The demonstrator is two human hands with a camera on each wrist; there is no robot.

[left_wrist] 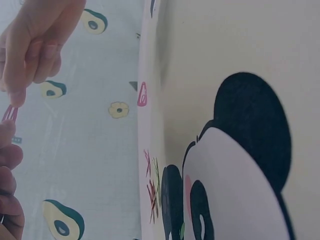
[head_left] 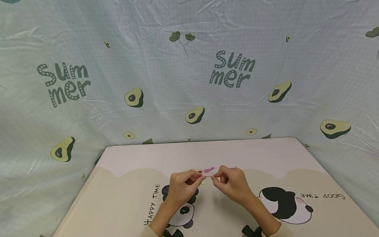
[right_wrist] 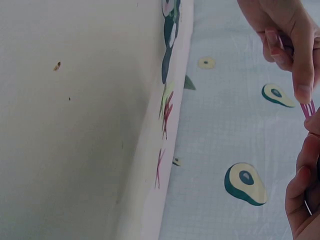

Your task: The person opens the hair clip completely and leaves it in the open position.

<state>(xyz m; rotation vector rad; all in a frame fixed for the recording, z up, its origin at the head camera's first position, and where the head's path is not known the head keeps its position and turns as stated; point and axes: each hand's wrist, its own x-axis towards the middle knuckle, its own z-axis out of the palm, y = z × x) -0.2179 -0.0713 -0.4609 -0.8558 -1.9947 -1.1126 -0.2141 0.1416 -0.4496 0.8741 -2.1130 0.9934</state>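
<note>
Between both hands, above the table, is a small pink snap hair clip. Thumb and forefinger of my left hand pinch its left end, and my right hand pinches the other end. In the right wrist view the slotted pink clip shows between the fingertips, most of it covered. Beyond the hands lie more hair clips: a pink pile, a dark red one partly behind my left hand, and a green one. A single pink clip lies apart from the pile in the left wrist view.
The table cover is beige and pale pink, printed with a panda on the left and a dog-like figure on the right. A plastic curtain with avocado prints hangs behind and on both sides.
</note>
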